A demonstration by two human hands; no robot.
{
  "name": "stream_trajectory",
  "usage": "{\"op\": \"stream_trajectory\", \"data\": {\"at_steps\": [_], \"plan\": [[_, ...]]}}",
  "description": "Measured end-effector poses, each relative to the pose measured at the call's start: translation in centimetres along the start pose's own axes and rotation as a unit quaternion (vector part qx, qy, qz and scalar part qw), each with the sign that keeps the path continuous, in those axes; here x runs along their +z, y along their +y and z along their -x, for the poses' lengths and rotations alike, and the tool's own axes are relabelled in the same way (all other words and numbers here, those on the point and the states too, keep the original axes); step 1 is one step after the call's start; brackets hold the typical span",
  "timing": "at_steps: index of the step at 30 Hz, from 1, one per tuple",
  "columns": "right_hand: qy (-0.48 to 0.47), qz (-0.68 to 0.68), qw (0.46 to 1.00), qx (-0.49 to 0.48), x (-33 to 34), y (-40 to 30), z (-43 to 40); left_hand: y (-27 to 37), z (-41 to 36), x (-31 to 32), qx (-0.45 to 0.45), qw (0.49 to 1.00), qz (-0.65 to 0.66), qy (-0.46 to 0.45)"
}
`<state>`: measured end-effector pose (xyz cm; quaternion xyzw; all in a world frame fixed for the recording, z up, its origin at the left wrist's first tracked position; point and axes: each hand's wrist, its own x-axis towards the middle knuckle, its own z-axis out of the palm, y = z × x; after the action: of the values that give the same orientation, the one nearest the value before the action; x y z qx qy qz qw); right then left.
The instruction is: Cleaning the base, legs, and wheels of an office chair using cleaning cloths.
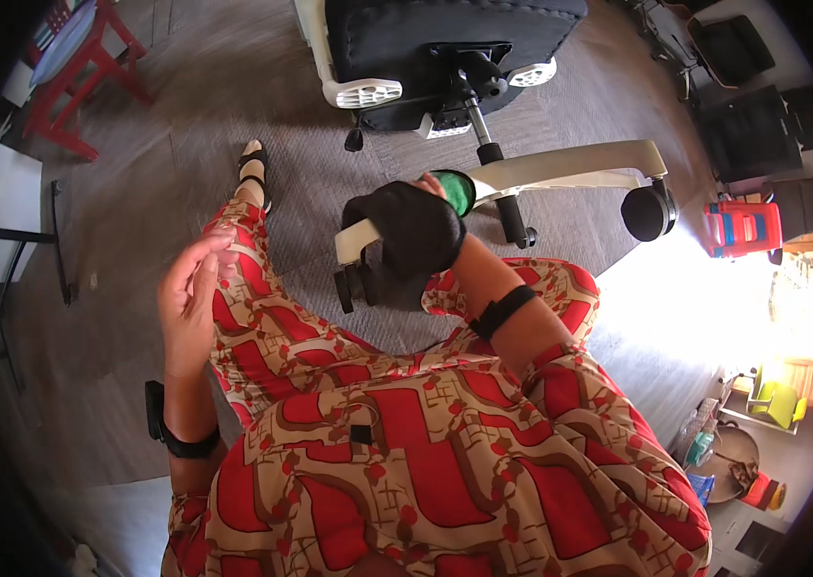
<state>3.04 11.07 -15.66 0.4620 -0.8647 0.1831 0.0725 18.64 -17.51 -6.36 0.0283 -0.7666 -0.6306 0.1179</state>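
My left hand [198, 278] is raised over my left thigh, fingers loosely curled, holding nothing. A black cloth [406, 234] covers most of my right hand [432, 186]; only some fingertips show, beside a piece of green material [457, 191]. That hand and the cloth are wrapped about a leg of the pale five-star base [565, 164] of an office chair. The chair lies tipped on its side, its black seat [449, 25] at the top. One black caster [354, 285] hangs below the cloth, another [648, 211] is at the base's right end. How the fingers close is hidden by the cloth.
Grey flooring [125, 238] surrounds me. A red wooden table frame [85, 79] stands at upper left, a white table [2, 209] at left. Red plastic containers [743, 228], a yellow-green chair [778, 404] and a large round pan [733, 461] are at right, near bright sunlight.
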Motion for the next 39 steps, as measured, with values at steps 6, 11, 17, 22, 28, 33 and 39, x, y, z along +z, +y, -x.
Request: {"op": "stream_trajectory", "data": {"at_steps": [6,11,17,22,28,33,39], "plan": [[-0.077,0.111,0.989,0.065,-2.0,7.8,2.1,0.2,-0.6,0.4,-0.017,1.0,-0.015,0.001],[-0.268,0.214,0.929,0.141,-3.7,8.3,1.0,-0.6,-0.9,0.9,-0.024,1.0,-0.003,0.005],[-0.077,0.16,0.975,0.135,2.8,5.9,3.0,-1.0,-0.7,1.4,0.0,0.999,0.033,-0.013],[-0.013,0.069,0.992,0.101,4.1,-1.5,0.6,-0.6,-0.8,1.6,-0.005,0.999,0.023,-0.025],[0.026,-0.051,0.998,0.03,2.8,-2.6,-0.2,-0.6,-2.0,2.9,-0.002,0.999,0.03,-0.043],[-0.006,-0.066,0.994,0.089,3.9,1.0,-0.9,0.2,-1.7,2.0,-0.021,0.999,0.008,-0.024],[-0.1,0.116,0.986,-0.061,-4.6,3.9,-4.8,0.0,-1.1,1.6,0.007,0.999,0.019,-0.038]]}}
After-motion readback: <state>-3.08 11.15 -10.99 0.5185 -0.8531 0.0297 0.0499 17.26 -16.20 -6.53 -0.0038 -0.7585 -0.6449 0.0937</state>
